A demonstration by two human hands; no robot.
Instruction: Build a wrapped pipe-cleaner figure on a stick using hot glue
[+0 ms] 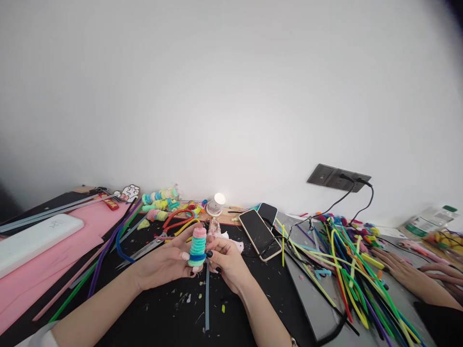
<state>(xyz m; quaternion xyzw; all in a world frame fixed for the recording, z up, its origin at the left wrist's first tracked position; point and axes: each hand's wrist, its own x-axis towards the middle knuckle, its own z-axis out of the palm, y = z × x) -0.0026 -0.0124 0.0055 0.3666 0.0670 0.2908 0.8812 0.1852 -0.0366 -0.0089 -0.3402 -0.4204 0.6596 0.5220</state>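
My left hand (162, 260) is closed around a small coiled pipe-cleaner roll (197, 243), pink on top with mint and turquoise rings below. A dark blue band circles its lower part. Thumb and fingers of my right hand (231, 262) pinch at the roll's right side, by the blue band; the fingertips partly hide what they grip. A blue pipe cleaner (120, 246) curves out to the left of my left wrist. Under the hands, a thin translucent glue stick (207, 303) lies on the black mat (173, 318). Scissors (141, 253) rest behind my left hand.
Two phones (258, 233) and a paper cup (216, 205) stand behind. Pink foam sheets (43, 270) with a white box (39, 241) lie left. Many pipe cleaners (347, 270) spread right, near another person's hand (401, 272). Cables run from a wall socket (338, 177).
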